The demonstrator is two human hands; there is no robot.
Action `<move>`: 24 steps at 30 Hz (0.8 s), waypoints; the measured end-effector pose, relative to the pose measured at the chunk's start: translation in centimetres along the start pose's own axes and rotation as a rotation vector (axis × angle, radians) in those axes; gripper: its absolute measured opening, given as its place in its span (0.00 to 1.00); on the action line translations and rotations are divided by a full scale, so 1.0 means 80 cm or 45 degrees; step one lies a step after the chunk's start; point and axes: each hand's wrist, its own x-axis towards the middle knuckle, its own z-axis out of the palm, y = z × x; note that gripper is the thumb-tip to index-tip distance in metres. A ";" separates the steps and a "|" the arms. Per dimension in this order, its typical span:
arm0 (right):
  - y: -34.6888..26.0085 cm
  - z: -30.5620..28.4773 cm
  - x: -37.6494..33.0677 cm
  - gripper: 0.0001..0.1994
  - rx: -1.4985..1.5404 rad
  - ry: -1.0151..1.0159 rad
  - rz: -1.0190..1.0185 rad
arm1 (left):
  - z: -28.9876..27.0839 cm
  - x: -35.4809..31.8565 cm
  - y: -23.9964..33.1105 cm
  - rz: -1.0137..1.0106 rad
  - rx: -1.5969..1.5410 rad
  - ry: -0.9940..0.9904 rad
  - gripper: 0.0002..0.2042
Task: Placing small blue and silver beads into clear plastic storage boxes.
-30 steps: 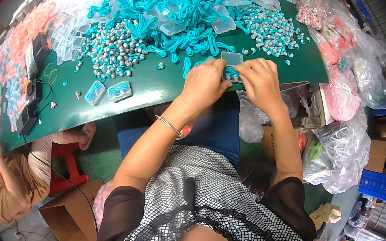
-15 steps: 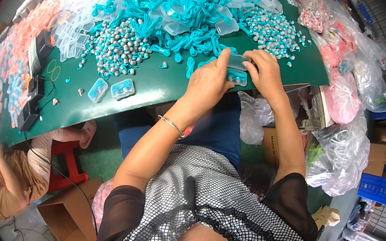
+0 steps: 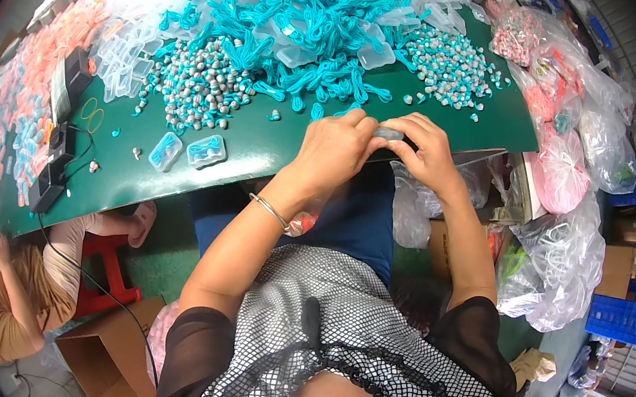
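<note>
One left hand (image 3: 334,145) and one right hand (image 3: 429,154) are gripping a small box (image 3: 388,134) together by the near edge of the green table (image 3: 117,182), hiding whether it is closed; should either grip be loosening unevenly, the box could be tipping and spilling over that edge. Blue cords (image 3: 301,10) and grey beads (image 3: 202,77) are crowding the table's middle and far side, plastic bags (image 3: 556,267) are bulging beyond its right end, and another person (image 3: 6,311) is sitting by its near left side.
</note>
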 end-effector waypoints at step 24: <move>0.132 -0.068 0.151 0.08 -1.011 0.780 -0.235 | -0.174 -0.189 -0.090 -0.442 0.727 0.363 0.16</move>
